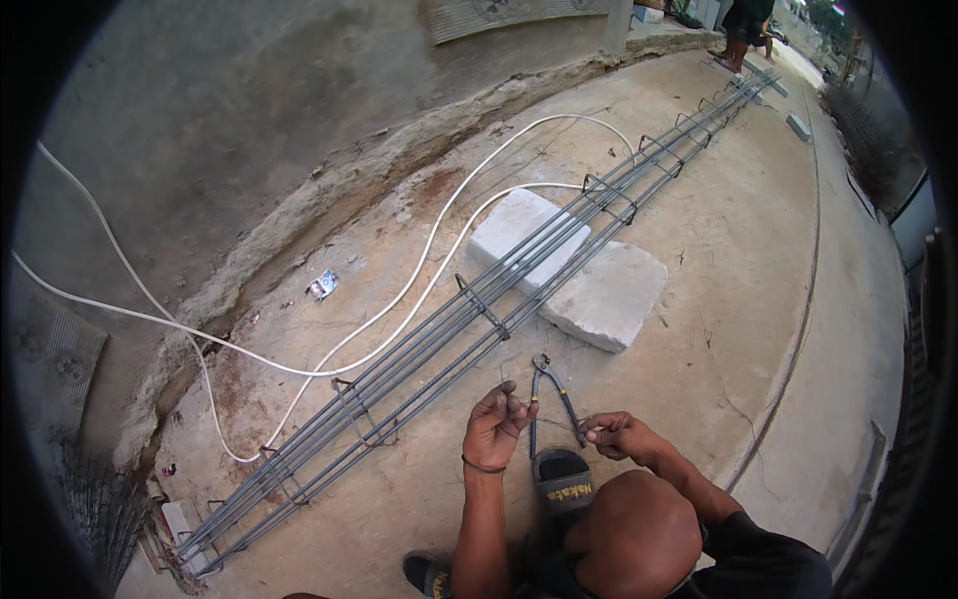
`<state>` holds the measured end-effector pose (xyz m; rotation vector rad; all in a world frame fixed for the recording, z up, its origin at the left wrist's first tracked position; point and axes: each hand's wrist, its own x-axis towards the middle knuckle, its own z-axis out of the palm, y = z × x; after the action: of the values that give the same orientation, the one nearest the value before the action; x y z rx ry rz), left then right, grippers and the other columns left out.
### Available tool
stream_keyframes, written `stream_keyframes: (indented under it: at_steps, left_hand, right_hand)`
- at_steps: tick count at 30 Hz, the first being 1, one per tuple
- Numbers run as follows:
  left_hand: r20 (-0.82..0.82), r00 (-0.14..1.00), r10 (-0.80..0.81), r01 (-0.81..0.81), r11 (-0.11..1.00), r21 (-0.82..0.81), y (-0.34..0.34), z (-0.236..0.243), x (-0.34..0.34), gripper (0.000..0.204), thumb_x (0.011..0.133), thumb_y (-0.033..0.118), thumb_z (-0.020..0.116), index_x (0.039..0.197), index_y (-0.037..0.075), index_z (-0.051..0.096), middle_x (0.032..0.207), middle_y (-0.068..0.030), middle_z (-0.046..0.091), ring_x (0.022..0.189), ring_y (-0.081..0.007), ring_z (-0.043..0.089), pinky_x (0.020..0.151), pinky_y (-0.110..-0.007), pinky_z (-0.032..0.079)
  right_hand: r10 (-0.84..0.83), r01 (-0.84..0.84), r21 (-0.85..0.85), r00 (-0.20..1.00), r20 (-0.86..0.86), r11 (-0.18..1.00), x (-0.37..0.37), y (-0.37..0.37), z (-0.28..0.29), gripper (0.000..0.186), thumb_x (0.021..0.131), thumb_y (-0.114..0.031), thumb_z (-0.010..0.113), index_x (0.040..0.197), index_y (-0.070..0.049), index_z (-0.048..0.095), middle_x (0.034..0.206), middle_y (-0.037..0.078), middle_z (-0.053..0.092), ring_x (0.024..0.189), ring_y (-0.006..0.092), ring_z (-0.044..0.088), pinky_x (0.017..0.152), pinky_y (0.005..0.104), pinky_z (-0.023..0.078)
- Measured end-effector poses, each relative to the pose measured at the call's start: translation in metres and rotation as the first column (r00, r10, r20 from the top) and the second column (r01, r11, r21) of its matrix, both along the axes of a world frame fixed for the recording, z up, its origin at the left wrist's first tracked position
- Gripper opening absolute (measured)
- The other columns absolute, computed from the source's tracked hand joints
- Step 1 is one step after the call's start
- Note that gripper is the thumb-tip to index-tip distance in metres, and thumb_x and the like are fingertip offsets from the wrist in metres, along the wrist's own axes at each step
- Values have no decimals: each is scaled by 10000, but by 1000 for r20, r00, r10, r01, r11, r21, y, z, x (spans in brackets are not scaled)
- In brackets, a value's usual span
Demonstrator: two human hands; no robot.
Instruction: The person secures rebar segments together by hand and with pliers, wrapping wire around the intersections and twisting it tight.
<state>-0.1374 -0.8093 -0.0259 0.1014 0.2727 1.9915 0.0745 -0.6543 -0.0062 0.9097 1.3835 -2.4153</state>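
My left hand (pixel 496 427) is raised with fingers pinched together, and my right hand (pixel 621 437) is closed the same way opposite it. A thin dark wire (pixel 561 423) spans the gap between my fingers, faint against the floor. Behind the hands a pair of pincers (pixel 567 399), with dark handles marked in yellow, lies with its legs spread and its jaws pointing away from me. Just beyond, a long cage of steel reinforcing bars (pixel 399 394) with square stirrups runs diagonally from lower left to far upper right.
Two pale blocks (pixel 611 299) sit at the cage's middle, one beneath the bars. A white hose (pixel 424 265) loops along the wall side. My sandalled foot (pixel 564 484) and bent knee (pixel 639 529) are close below my hands. Another person (pixel 740 35) stands at the far end.
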Motion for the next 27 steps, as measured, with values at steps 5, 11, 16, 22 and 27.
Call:
stream_keyframes:
  at_steps: [5,11,16,22,27]
  left_hand:
    - [-212,828,520,-556,705,-440,27,24,-1,234,913,118,610,1080,-41,571,873,-121,662,717,-206,647,770,-358,572]
    - [-651,576,494,-812,259,-523,-4,16,-18,194,902,104,626,1001,-60,597,846,-167,667,665,-206,652,659,-328,579]
    - [-658,640,397,-763,225,-607,-31,17,-12,211,915,86,609,1014,-97,575,833,-197,666,681,-217,667,687,-324,590]
    - [-933,213,-289,-947,-295,-125,-96,38,-90,283,885,239,667,880,-42,692,745,-111,686,659,-138,648,577,-248,501]
    - [-691,522,-501,-828,-103,-551,-175,25,-165,387,840,345,693,883,-40,706,758,-135,693,647,-189,642,620,-306,484]
  right_hand:
    - [46,-45,-201,999,0,979,-32,-41,31,192,936,-209,603,1047,-58,643,647,-51,495,520,39,372,465,199,254]
    - [296,-209,353,930,-215,912,-72,-61,6,229,956,-191,575,1123,-37,600,687,-5,586,552,72,509,503,239,416]
    - [333,-259,316,919,-210,913,-151,-71,8,277,954,-193,569,1172,-23,572,704,43,591,622,87,538,562,263,437]
    - [364,-243,447,908,-206,861,-159,-77,-10,211,946,-178,561,1105,-54,622,672,65,614,610,142,574,567,314,446]
    - [537,-272,698,823,-188,662,-169,-105,-37,178,944,-150,548,1062,-52,638,661,75,612,580,153,583,578,328,473]
